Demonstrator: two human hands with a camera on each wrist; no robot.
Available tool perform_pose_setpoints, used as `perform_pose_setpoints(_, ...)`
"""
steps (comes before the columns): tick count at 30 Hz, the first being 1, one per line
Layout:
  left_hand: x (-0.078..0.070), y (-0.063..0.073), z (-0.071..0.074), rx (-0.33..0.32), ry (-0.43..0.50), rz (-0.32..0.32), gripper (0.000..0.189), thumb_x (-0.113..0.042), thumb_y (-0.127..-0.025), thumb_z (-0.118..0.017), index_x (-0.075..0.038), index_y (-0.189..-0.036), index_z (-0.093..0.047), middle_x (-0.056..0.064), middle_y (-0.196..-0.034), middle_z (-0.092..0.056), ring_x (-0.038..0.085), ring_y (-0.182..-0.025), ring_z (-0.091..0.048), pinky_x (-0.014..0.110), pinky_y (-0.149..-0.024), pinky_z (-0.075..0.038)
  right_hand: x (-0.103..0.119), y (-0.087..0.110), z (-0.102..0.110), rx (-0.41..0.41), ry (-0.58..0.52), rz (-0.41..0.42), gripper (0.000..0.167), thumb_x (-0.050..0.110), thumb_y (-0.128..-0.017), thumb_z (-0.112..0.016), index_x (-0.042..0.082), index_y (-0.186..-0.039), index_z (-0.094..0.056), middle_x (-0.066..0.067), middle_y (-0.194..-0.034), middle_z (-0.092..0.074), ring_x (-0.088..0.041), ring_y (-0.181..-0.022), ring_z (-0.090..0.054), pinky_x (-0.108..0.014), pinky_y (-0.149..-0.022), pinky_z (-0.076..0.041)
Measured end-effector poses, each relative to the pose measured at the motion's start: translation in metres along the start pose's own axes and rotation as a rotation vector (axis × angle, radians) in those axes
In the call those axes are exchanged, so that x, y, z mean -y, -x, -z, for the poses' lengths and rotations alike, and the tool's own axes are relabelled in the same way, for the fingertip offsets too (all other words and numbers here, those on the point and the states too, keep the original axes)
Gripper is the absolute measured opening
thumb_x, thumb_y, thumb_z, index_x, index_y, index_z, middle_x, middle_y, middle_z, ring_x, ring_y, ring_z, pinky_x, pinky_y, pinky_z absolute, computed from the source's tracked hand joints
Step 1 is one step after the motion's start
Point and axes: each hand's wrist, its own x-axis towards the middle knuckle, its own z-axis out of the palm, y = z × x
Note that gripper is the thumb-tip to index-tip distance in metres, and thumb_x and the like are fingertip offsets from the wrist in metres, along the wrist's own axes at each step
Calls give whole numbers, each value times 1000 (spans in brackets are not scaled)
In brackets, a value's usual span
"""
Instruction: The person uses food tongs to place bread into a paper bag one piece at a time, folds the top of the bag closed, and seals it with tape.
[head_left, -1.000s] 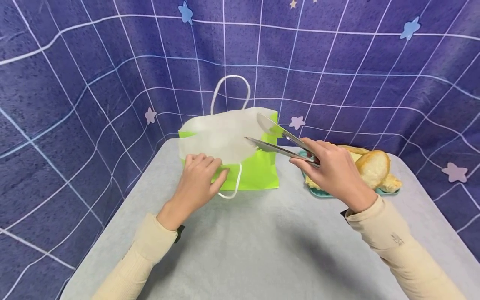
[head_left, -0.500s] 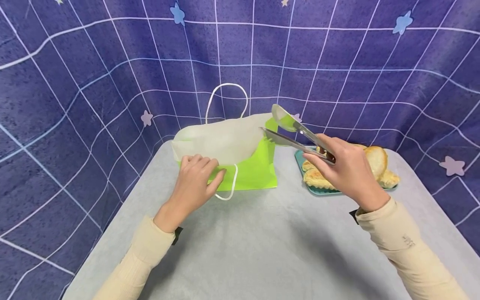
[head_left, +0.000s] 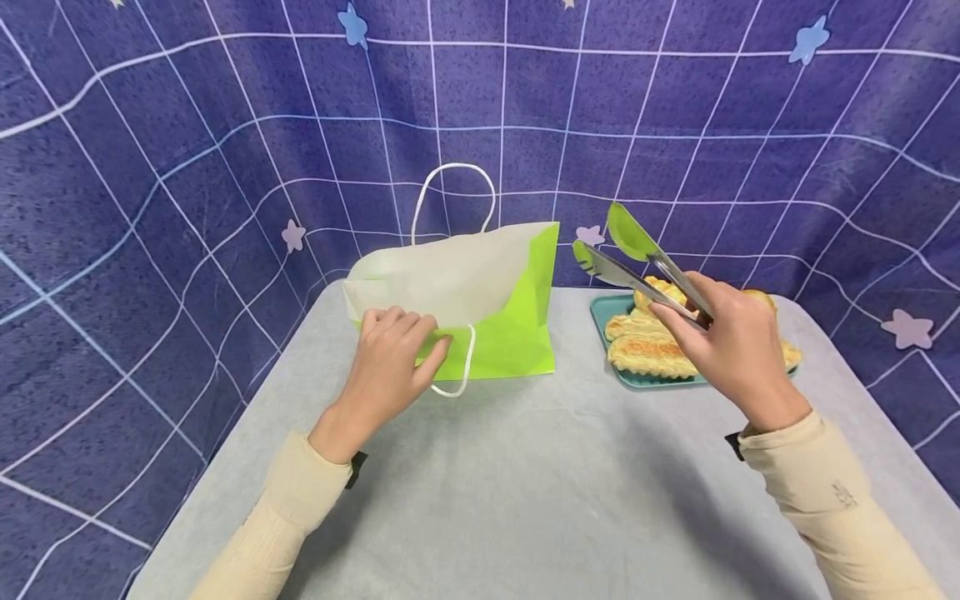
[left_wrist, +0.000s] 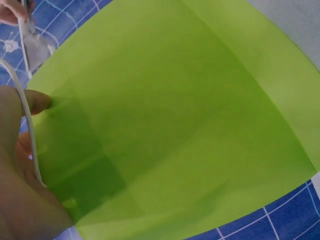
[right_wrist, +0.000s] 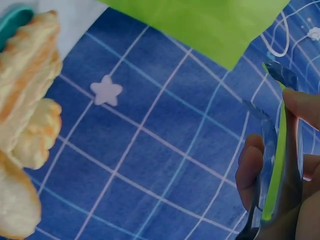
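A lime-green paper bag [head_left: 517, 337] with a white inside stands on the table, its mouth tipped toward me. My left hand [head_left: 390, 358] grips the near rim, and in the left wrist view the thumb [left_wrist: 37, 101] lies against the green outside. Metal tongs [head_left: 678, 275] are in my right hand [head_left: 738, 350], their two arms spread apart with nothing between the tips. They point up and left, right of the bag and above the teal tray [head_left: 633, 382]. Several pastries [head_left: 652, 354] lie on that tray, partly hidden behind the right hand.
One white cord handle [head_left: 456, 167] arches up behind the bag; the other cord handle [head_left: 467, 367] hangs at its front beside the left hand. A grey cloth [head_left: 510, 500] covers the table. A dark blue curtain [head_left: 675, 125] with grid lines and stars encloses the back and sides.
My right hand has moved right with the tongs, from the bag's mouth to above the tray. The left hand has kept its hold on the bag's rim.
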Motion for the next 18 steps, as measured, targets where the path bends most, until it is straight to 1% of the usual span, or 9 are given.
perform_pose_setpoints(3,-1,0,1,-3,-1,5,21,-26,-92,-62,-10,-79,-58,1,-66,-54,24,-68,-46,45,-73,-32,-6,5,0,22,4,-30,27,26,-79,-84,8,-88,-65,0,-61,-50,-10,-46,-35,-31,-44,-27)
perform_pose_setpoints(5,-1,-1,0,-8,-2,7,21,-25,-92,-62,-10,-78,-58,1,-66,-54,24,-68,-46,45,-72,-32,-9,9,-1,37,4,-57,28,26,-80,-83,7,-92,-67,-2,-64,-53,-12,-48,-38,-32,-45,-30)
perform_pose_setpoints(7,-1,-1,0,-10,-4,8,20,-25,-92,-62,-10,-79,-58,1,-67,-54,24,-68,-46,45,-72,-32,-11,13,-3,54,1,-86,32,27,-81,-83,6,-100,-69,-3,-68,-56,-14,-51,-41,-33,-47,-32)
perform_pose_setpoints(10,-1,-1,-1,-10,-7,10,20,-25,-92,-62,-10,-79,-59,2,-67,-55,24,-68,-46,45,-72,-32,-17,20,-4,76,4,-130,44,29,-82,-82,8,-118,-69,-5,-70,-58,-17,-54,-44,-36,-48,-33)
perform_pose_setpoints(12,0,0,-2,-7,-9,14,21,-25,-92,-62,-10,-79,-58,2,-67,-54,24,-68,-46,44,-72,-32,-21,24,-3,86,9,-155,47,29,-82,-81,9,-123,-68,-5,-69,-57,-19,-54,-45,-37,-48,-31)
perform_pose_setpoints(13,0,0,-2,-4,-9,16,21,-25,-92,-62,-10,-79,-58,2,-67,-54,24,-67,-46,44,-72,-32,-23,27,-3,90,16,-168,46,30,-83,-81,10,-123,-69,-4,-68,-56,-19,-54,-45,-37,-48,-31)
perform_pose_setpoints(14,0,0,-2,-4,-9,18,21,-25,-92,-62,-10,-78,-57,1,-66,-53,24,-67,-45,44,-72,-32,-25,29,-2,91,21,-179,43,31,-83,-80,10,-119,-70,-4,-67,-56,-20,-54,-46,-37,-47,-31)
perform_pose_setpoints(16,0,1,-3,-4,-9,21,22,-26,-92,-62,-10,-78,-57,1,-65,-52,24,-67,-45,44,-72,-32,-30,35,0,93,31,-203,32,32,-83,-80,9,-105,-70,-3,-65,-54,-20,-53,-45,-36,-46,-29)
perform_pose_setpoints(18,0,0,-3,-5,-8,24,22,-25,-92,-62,-10,-77,-56,1,-65,-52,24,-66,-45,45,-72,-32,-35,40,2,96,45,-224,29,33,-84,-79,9,-95,-67,-3,-63,-53,-21,-51,-45,-36,-45,-29)
